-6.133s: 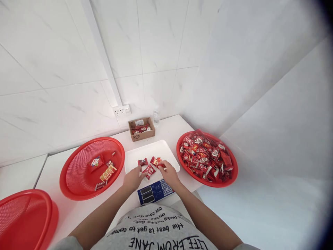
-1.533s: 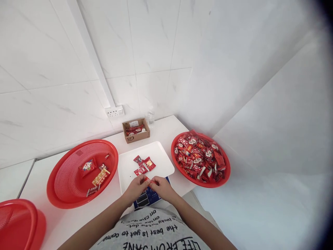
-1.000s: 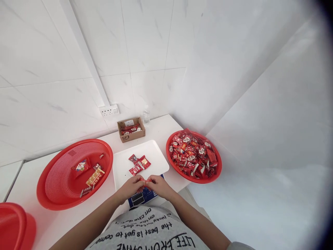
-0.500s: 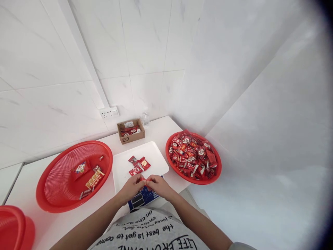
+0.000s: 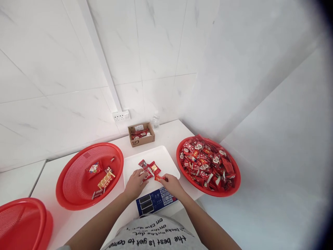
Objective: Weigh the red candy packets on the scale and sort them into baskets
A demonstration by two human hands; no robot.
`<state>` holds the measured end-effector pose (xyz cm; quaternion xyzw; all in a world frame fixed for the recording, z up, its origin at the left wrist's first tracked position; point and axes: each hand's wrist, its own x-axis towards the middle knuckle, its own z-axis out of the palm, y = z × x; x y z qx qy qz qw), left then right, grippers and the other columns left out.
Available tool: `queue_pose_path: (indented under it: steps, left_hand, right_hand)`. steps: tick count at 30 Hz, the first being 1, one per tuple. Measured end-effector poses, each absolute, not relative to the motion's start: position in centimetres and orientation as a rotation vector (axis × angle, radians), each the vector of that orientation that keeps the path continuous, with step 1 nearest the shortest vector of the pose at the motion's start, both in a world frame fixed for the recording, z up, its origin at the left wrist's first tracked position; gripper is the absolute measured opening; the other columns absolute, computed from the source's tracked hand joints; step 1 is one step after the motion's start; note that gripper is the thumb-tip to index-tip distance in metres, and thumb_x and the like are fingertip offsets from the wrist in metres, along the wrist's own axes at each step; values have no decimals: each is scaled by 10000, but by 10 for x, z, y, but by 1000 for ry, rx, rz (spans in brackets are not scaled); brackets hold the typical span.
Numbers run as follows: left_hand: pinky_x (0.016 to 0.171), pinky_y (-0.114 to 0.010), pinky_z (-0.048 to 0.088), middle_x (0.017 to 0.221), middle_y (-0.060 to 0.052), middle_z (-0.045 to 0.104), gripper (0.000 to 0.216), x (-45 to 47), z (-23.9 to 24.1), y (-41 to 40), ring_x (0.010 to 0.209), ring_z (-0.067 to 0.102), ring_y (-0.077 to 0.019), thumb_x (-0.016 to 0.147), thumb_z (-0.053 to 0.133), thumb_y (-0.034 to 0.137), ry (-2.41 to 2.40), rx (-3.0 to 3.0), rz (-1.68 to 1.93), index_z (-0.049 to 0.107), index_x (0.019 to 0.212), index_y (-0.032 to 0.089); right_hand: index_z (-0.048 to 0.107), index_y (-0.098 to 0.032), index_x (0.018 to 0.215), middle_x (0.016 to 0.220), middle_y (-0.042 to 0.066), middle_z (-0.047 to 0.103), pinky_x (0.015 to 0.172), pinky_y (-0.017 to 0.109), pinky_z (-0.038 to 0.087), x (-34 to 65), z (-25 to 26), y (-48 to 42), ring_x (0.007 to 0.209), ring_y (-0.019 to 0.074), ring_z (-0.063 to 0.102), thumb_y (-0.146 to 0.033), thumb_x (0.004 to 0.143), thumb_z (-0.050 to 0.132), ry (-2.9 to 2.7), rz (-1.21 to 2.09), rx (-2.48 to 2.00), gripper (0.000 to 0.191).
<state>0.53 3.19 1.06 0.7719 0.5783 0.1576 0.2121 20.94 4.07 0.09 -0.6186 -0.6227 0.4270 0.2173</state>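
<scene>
A white weighing scale pan (image 5: 163, 158) carries several red candy packets. My right hand (image 5: 172, 185) pinches a small red candy packet (image 5: 157, 177) over the pan's front part. My left hand (image 5: 135, 183) lies beside it with fingers spread, their tips touching a red packet with white print (image 5: 148, 174) on the pan. Just beyond are a red packet with a gold figure (image 5: 155, 168) and a small dark-red packet (image 5: 143, 163). The scale's blue keypad panel (image 5: 156, 202) shows in front of the pan, below my hands.
To the right stands a red basket (image 5: 238, 187) heaped with red packets. At left, another red basket (image 5: 63, 194) holds a few snacks, with a further red basket (image 5: 41, 222) nearer me. Behind the pan are a cardboard box (image 5: 145, 140) of packets and a clear plastic bottle (image 5: 155, 121).
My hands were together at the pan's front edge on a red packet. They have parted and moved forward over the pan; the right keeps a packet, the left reaches the lying one. The view has shifted.
</scene>
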Motion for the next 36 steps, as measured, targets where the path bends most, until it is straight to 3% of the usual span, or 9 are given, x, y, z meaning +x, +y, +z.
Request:
queue_pose_path:
  steps: [7, 10, 14, 17, 23, 27, 32, 36]
  left_hand:
    - [869, -383, 425, 1117, -77, 526, 369, 8, 3, 27, 1023, 498, -238, 801, 501, 343, 1694, 2119, 372, 525, 1149, 223]
    - [936, -406, 380, 1219, -95, 474, 485, 8, 0, 31, 1125, 448, -257, 794, 509, 393, 1752, 2144, 444, 444, 1241, 219]
    - [1027, -478, 252, 1430, -136, 259, 715, 15, -10, 41, 1318, 203, -310, 756, 503, 551, 1721, 2219, 447, 304, 1349, 205]
    - [1036, -520, 192, 1463, -160, 188, 801, 24, -19, 51, 1346, 105, -330, 747, 450, 626, 1706, 2258, 335, 242, 1385, 189]
    - [1055, -511, 136, 1446, -120, 269, 756, 24, -19, 69, 1338, 148, -329, 757, 415, 640, 1561, 2468, 231, 284, 1379, 231]
    - [1040, -554, 115, 1453, -127, 247, 773, 35, -12, 71, 1332, 138, -365, 730, 434, 663, 1537, 2507, 233, 309, 1369, 247]
    - [1002, -583, 181, 1455, -132, 241, 628, 54, -18, 66, 1328, 131, -381, 829, 359, 556, 1736, 2330, 157, 312, 1369, 238]
    - [1049, -525, 146, 1442, -56, 298, 537, 36, -18, 73, 1342, 127, -323, 845, 408, 476, 1395, 2578, 129, 342, 1347, 297]
  right_hand:
    - [604, -177, 659, 613, 5, 582, 562, 225, 321, 197, -2, 48, 599, 133, 500, -313, 783, 463, -1770, 1219, -1664, 232]
    - [625, -191, 919, 745, 19, 631, 626, 241, 364, 196, -3, 48, 673, 148, 544, -277, 789, 460, -1793, 1158, -1667, 227]
    - [520, -221, 1164, 952, 46, 637, 725, 271, 386, 194, -2, 49, 796, 167, 569, -197, 774, 470, -1873, 1014, -1717, 394]
    - [528, -207, 1159, 1045, 68, 615, 770, 285, 390, 191, -2, 51, 865, 180, 570, -176, 779, 451, -1947, 990, -1712, 389]
    - [553, -233, 1133, 1123, 68, 569, 786, 286, 402, 201, -2, 49, 955, 185, 551, -203, 813, 418, -1934, 837, -1715, 348]
    - [575, -205, 1095, 1104, 74, 569, 800, 301, 419, 216, -2, 45, 860, 167, 565, -221, 819, 399, -1866, 766, -1690, 328]
    - [588, -171, 1038, 1030, 85, 586, 799, 326, 445, 231, -10, 42, 776, 161, 564, -234, 812, 384, -1804, 723, -1630, 311]
    - [596, -159, 1017, 1038, 102, 584, 818, 340, 451, 251, -20, 40, 890, 189, 559, -256, 819, 371, -1765, 640, -1642, 315]
